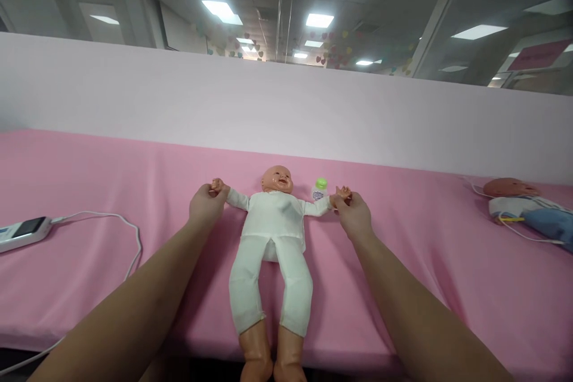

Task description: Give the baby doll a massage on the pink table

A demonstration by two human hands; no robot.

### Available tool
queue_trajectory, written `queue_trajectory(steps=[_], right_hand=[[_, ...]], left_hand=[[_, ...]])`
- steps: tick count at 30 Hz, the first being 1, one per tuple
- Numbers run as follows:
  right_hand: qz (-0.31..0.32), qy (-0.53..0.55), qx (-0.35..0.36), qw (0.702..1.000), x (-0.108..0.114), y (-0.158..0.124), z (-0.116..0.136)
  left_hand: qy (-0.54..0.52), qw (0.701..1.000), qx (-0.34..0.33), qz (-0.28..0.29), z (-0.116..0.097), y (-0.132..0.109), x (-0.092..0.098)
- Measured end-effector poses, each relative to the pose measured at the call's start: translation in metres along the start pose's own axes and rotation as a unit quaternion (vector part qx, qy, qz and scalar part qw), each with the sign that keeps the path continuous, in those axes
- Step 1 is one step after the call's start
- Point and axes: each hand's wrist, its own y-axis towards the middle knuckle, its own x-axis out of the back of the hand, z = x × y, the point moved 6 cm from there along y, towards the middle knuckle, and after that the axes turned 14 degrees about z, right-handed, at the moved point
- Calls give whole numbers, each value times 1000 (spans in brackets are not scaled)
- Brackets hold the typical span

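1. Two hands hold one plastic baby doll in a white cloth suit (273,221), which lies face up with arms spread on the pink-clothed counter (111,167), feet at the near edge
2. Left hand (206,204) is closed round the doll's fist on that side
3. Right hand (354,215) pinches the doll's other hand between fingers and thumb
4. Small white bottle with a green cap (319,188) stands just beside the doll's head
5. White handheld device (22,231) with its white cable (129,233) lies far left; a second doll (514,191) lies far right
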Motion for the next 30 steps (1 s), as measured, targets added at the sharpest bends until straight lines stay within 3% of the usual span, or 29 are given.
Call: queue_trajectory(steps=[2, 7, 10, 13, 17, 20, 25, 30], right_hand=[[-13, -47, 70, 996, -5, -16, 24], [33, -48, 203, 977, -33, -48, 60], [86, -135, 271, 949, -52, -56, 67], [159, -229, 335, 900, -69, -62, 70], [242, -258, 369, 859, -85, -71, 73], [235, -232, 347, 878, -84, -70, 73], [136, 6, 198, 971, -48, -37, 47], [23, 177, 77, 981, -5, 5, 1]], left_hand=[[84, 996, -44, 6, -21, -14, -7], [189, 961, -190, 71, -61, -45, -41], [268, 928, -240, 102, -66, -55, -59], [308, 897, -287, 133, -66, -61, -71], [342, 873, -313, 150, -66, -64, -77], [339, 879, -299, 149, -67, -63, -76], [236, 940, -220, 109, -62, -51, -55], [69, 994, -86, 18, -28, -17, -15]])
